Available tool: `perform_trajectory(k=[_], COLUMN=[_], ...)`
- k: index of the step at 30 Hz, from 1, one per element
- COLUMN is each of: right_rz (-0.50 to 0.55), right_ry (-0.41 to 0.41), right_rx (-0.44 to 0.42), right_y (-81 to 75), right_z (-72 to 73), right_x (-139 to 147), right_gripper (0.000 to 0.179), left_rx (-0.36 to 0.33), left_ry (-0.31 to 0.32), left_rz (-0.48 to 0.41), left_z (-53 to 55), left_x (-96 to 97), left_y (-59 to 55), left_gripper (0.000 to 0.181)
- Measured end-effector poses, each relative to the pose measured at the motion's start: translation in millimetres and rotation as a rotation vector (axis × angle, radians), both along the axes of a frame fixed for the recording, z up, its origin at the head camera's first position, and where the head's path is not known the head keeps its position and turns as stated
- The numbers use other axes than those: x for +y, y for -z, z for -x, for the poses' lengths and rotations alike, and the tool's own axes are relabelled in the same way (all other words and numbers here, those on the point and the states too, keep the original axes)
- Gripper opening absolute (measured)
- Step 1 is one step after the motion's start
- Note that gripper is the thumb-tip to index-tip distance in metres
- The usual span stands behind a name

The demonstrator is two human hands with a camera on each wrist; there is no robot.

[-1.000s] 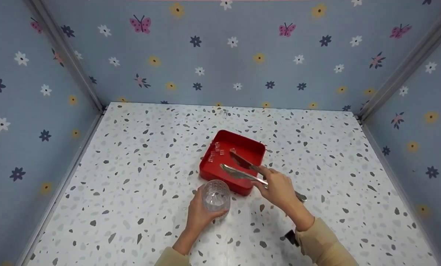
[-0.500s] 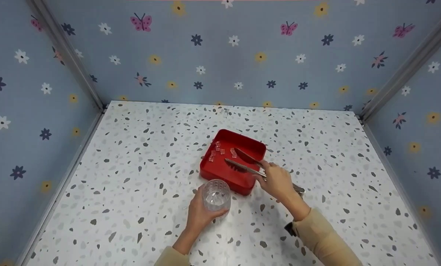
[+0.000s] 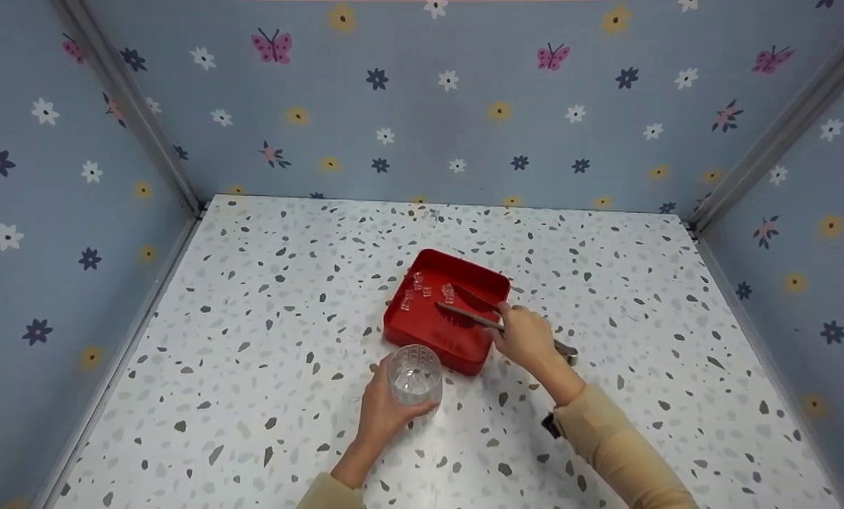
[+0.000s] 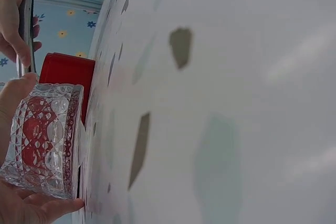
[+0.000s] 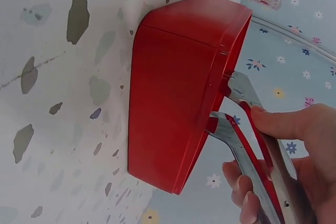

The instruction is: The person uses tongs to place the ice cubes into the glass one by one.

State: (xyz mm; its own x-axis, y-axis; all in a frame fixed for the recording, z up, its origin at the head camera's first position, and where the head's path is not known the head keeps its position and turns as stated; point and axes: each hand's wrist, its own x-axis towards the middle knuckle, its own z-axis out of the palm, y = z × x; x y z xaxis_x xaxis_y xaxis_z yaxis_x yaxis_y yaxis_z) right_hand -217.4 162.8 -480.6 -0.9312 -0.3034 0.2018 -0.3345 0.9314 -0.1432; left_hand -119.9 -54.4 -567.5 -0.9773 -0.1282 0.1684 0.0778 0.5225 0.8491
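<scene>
My left hand holds a clear patterned drinking glass, fingers and thumb curled round its sides. The glass stands at the near corner of a red tray. With my right hand I grip metal tongs, whose two arms are spread and reach down into the tray. Several small clear cubes lie along the tray's left and middle. The tips of the tongs are close to the clear cubes near the middle. In the right wrist view, the tray's wall hides the tips of the tongs.
Everything rests on a white table with grey speckles. A blue flowered panel stands behind it, with similar panels at both sides. A dark object shows by the right sleeve.
The tongs have shifted slightly right and deeper into the tray, their tips now by the middle cubes. My right hand has lowered a little; the left hand and glass have stayed put.
</scene>
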Motion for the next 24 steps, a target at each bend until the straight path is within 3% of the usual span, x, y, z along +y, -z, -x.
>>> perform_trajectory(k=[8,14,24], right_rz=[-0.027,-0.035,-0.029], right_ry=[0.023,0.014,0.033], right_rx=[-0.055,-0.033,-0.087], right_y=[4.5,8.8,8.7], right_z=[9.7,16.4,24.6], right_x=[-2,-4,-8], right_gripper=[0.029,0.025,0.021], left_rx=[0.012,0.043,0.031], left_ry=[0.004,0.020,0.017], left_rz=[-0.005,-0.033,-0.020], left_z=[0.0,-0.4,1.1], left_x=[-0.4,-1.0,-1.0], left_y=[0.6,0.7,2.2], left_gripper=[0.095,0.095,0.096])
